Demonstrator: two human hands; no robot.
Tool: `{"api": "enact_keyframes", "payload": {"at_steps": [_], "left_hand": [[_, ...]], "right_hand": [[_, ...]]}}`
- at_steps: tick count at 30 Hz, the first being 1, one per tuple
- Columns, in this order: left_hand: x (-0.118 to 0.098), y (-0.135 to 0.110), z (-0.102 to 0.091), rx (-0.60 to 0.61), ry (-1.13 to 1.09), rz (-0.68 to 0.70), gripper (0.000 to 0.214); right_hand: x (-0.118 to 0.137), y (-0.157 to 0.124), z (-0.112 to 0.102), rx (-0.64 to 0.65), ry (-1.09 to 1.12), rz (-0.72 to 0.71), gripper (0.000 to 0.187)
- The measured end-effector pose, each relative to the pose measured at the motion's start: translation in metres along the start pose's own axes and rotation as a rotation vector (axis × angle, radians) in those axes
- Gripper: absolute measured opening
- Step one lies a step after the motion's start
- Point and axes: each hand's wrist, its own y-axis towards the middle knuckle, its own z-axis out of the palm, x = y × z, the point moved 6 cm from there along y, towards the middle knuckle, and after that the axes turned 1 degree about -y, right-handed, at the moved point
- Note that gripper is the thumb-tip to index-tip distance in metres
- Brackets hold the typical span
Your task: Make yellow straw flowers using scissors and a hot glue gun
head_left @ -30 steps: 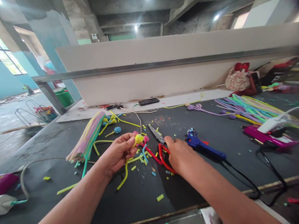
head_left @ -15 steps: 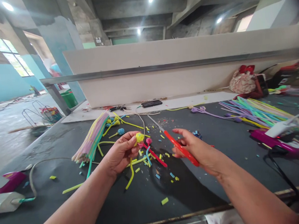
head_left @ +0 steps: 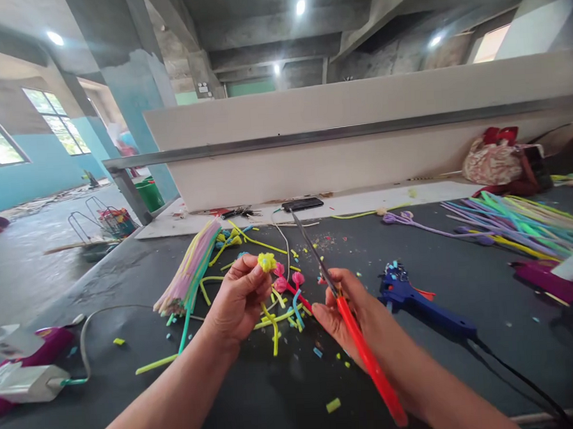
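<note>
Item 1: yellow flower piece (head_left: 266,261), centre of the frame, raised above the dark desk (head_left: 258,401); small, fuzzy-looking and knobbly; probably very light, soft and non-slip, its petals easily crushed by a hard squeeze; best hold judged to be low at its base, beneath the petals

Item 2: left hand (head_left: 243,297), centre; thumb and fingers clamped together on the yellow flower piece, petals facing up and out

Item 3: yellow stem (head_left: 273,330), hanging just below the left hand; likely bendy, keeping whatever curve it is given; whether it joins the flower cannot be told

Item 4: scissors (head_left: 365,351), red handles towards the lower right, blades pointing to upper centre; stiff, likely smooth and heavier than the flower; safest hold at the handles

Item 5: right hand (head_left: 352,310), right of centre; bears the scissors, thumb and forefinger apart; exact finger placement in the handles unclear

Item 6: pink balls (head_left: 280,284), just beside the left hand; apparently soft

Item 7: blue glue gun (head_left: 426,309), lying on the desk, right of the frame
</note>
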Motion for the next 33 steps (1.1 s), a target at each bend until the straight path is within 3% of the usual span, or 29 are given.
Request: {"api": "enact_keyframes", "payload": {"at_steps": [4,7,14,24,28,33], "left_hand": [[-0.004,-0.002,0.001,-0.053,-0.018,0.067,0.024],[-0.005,-0.005,0.006,-0.053,-0.017,0.090,0.023],[-0.004,-0.011,0.011,-0.075,-0.071,0.085,0.024],[0.003,-0.011,0.011,-0.053,-0.084,0.070,0.020],[0.005,-0.011,0.015,0.028,-0.106,-0.018,0.013],[0.012,-0.013,0.021,0.175,-0.184,-0.262,0.016]], "right_hand": [[0.012,-0.012,0.019,0.051,-0.086,0.008,0.026],[0.011,-0.017,0.028,0.043,-0.143,-0.011,0.034],[0.007,-0.017,0.031,-0.051,-0.244,-0.098,0.045],[0.005,-0.016,0.029,-0.044,-0.328,-0.045,0.045],[0.012,-0.010,0.020,-0.036,-0.292,0.009,0.039],[0.004,0.004,-0.012,-0.035,-0.457,0.128,0.041]]}}
